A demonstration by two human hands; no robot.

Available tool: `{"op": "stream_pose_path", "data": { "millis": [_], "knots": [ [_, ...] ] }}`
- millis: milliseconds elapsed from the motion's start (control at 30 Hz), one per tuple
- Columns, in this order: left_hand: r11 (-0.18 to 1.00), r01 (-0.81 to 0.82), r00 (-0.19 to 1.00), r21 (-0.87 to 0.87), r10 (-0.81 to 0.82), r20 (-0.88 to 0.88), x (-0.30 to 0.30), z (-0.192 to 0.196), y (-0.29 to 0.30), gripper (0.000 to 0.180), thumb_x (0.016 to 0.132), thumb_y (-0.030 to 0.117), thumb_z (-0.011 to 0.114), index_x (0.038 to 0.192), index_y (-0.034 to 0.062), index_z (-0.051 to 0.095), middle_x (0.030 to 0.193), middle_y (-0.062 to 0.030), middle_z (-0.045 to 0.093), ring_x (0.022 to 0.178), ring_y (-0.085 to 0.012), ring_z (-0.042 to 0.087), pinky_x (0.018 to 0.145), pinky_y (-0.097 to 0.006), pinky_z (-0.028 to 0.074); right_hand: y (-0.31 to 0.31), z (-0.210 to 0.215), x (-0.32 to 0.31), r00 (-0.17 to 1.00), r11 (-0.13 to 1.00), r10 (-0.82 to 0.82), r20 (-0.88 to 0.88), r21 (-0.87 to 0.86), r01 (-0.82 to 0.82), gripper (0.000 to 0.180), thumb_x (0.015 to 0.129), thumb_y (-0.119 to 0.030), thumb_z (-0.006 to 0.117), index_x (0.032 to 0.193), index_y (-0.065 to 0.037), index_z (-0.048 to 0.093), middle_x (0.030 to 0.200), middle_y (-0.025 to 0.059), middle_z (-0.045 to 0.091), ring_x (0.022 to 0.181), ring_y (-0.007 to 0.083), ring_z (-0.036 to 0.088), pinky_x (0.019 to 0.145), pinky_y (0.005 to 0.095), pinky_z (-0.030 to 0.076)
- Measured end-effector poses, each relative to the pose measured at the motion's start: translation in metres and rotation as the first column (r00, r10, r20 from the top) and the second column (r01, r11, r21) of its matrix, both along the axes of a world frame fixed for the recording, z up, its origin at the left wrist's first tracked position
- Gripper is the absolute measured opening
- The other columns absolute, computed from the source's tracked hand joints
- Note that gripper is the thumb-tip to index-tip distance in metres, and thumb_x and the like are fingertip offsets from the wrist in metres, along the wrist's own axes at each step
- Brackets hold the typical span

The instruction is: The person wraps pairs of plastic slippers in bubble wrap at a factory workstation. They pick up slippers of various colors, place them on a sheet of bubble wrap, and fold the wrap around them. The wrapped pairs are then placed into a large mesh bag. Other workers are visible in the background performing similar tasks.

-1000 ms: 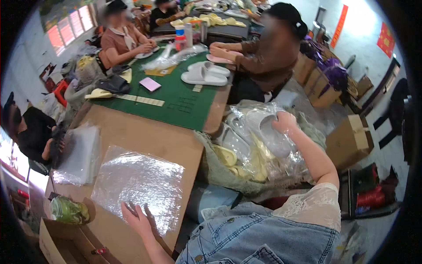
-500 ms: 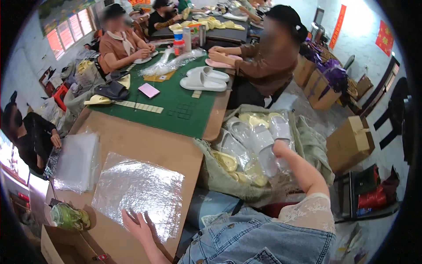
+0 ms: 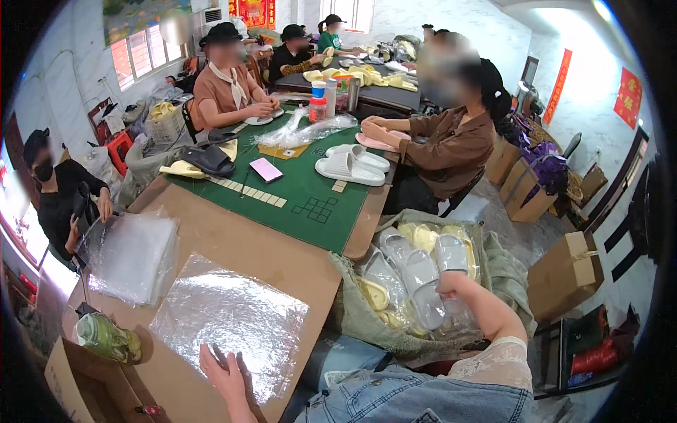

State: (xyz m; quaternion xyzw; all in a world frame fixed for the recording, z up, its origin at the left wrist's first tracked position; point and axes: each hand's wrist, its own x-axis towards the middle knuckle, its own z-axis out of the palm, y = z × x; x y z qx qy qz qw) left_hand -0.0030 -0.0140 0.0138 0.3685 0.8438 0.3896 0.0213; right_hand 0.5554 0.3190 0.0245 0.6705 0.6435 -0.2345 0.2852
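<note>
My left hand (image 3: 224, 370) rests with fingers spread on a clear plastic sheet or bag (image 3: 233, 317), which lies flat and shiny on the brown tabletop. Out to the right, my right hand (image 3: 457, 284) is closed at the edge of a grey slipper (image 3: 427, 302); its fingertips are partly hidden. Around it, grey and yellow slippers in clear wrapping fill an open green woven sack (image 3: 374, 331) beside the table. Left of the sheet lies a stack of clear plastic bags (image 3: 134, 257).
A cardboard box (image 3: 92, 384) and green-wrapped jar (image 3: 106, 337) stand near left. The green mat (image 3: 296, 204) bears white slippers (image 3: 352, 166) and a pink phone (image 3: 266, 169). Two people sit beyond; another person (image 3: 60, 194) stands left. A carton (image 3: 564, 275) stands right of the sack.
The view has tilted up, so the scene sits lower in the picture. My left hand stays on the plastic and my right at the slippers. The person at left has raised their hands.
</note>
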Motion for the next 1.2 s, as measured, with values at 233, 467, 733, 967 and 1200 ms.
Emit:
{"op": "stream_pose_path", "data": {
  "millis": [233, 467, 733, 967, 1200],
  "knots": [
    [0.999, -0.032, 0.999, -0.016, 0.032, -0.004, 0.001, 0.005, -0.002, 0.070, 0.085, 0.013, 0.069, 0.145, -0.0042, 0.038, 0.149, -0.0256, 0.041, 0.141, -0.0414, 0.034, 0.117, -0.050, 0.026, 0.098, 0.168, -0.089, 0.665, 0.842, 0.402, -0.629, 0.539, 0.000, 0.045, 0.089, -0.040, 0.070, 0.111, -0.001, 0.070, 0.104, 0.0108, 0.073, 0.091, 0.0207, 0.069, 0.080, 0.0377, 0.055],
    [0.999, -0.014, 0.999, -0.045, 0.015, 0.033, 0.005, 0.019, 0.004, 0.070, 0.085, 0.015, 0.070, 0.145, -0.0037, 0.039, 0.149, -0.0239, 0.042, 0.140, -0.0388, 0.036, 0.118, -0.047, 0.027, 0.218, 0.283, -0.120, -0.235, 0.663, 0.303, -0.924, 0.027, 0.748, 0.098, 0.091, -0.068, 0.054, 0.159, -0.008, 0.015, 0.159, 0.0234, 0.026, 0.144, 0.0360, 0.033, 0.107, 0.0496, 0.042],
    [0.999, -0.003, 1.000, 0.045, 0.004, -0.019, -0.003, -0.003, -0.003, 0.067, 0.085, 0.017, 0.071, 0.142, -0.0047, 0.042, 0.145, -0.0268, 0.045, 0.138, -0.0423, 0.037, 0.115, -0.050, 0.029, 0.239, 0.269, -0.132, -0.617, 0.787, 0.287, -0.733, -0.187, 0.588, 0.083, 0.098, -0.070, 0.029, 0.155, -0.011, 0.030, 0.162, 0.0105, 0.026, 0.151, 0.0287, 0.019, 0.119, 0.0529, 0.015],
    [1.000, -0.013, 0.999, 0.028, 0.014, -0.047, -0.002, -0.001, -0.001, 0.066, 0.085, 0.016, 0.070, 0.142, -0.0026, 0.043, 0.144, -0.0245, 0.046, 0.136, -0.0402, 0.040, 0.115, -0.048, 0.030, 0.239, 0.257, -0.122, -0.688, 0.776, 0.257, -0.679, -0.280, 0.566, 0.084, 0.099, -0.067, 0.033, 0.157, -0.007, 0.021, 0.160, 0.0119, 0.032, 0.148, 0.0297, 0.027, 0.119, 0.0499, 0.020],
    [1.000, 0.027, 0.994, 0.009, -0.026, -0.105, 0.000, -0.002, 0.002, 0.064, 0.084, 0.020, 0.072, 0.138, -0.0028, 0.046, 0.146, -0.0258, 0.043, 0.138, -0.0420, 0.036, 0.115, -0.051, 0.029, 0.235, 0.245, -0.122, -0.675, 0.808, 0.206, -0.709, -0.266, 0.526, 0.081, 0.101, -0.063, 0.035, 0.152, 0.000, 0.028, 0.147, 0.0180, 0.049, 0.138, 0.0321, 0.043, 0.113, 0.0476, 0.033]
  ]
}}
